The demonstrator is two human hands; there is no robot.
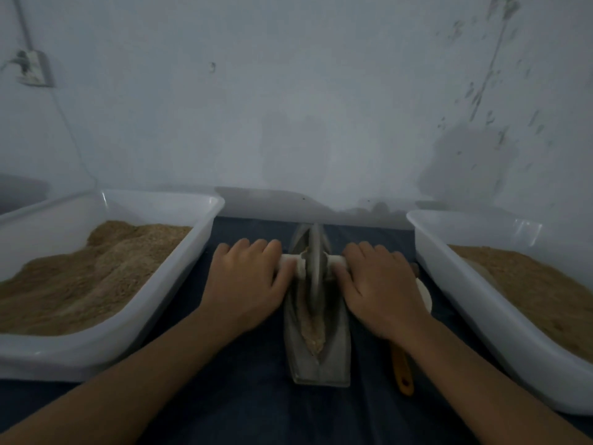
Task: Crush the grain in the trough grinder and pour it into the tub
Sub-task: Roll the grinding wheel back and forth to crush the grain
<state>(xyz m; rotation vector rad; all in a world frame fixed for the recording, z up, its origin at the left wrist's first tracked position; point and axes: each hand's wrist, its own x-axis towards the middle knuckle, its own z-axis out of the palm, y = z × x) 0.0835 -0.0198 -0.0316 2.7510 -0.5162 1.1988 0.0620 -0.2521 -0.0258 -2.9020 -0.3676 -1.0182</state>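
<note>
Both the left hand (247,281) and right hand (378,284) curl fingers over the white axle handle (290,261), between them the heavy-looking grey stone wheel (314,268) in its boat-shaped trough grinder (321,358), likely stiff-rolling.

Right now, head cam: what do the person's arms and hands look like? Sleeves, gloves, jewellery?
Both forearms enter from the bottom corners, bare to the frame edge: no sleeves visible. The left hand and right hand wear no gloves. No rings, watch or bands show on fingers or wrists. No markings or tape can be made out; the light is dim.
</note>
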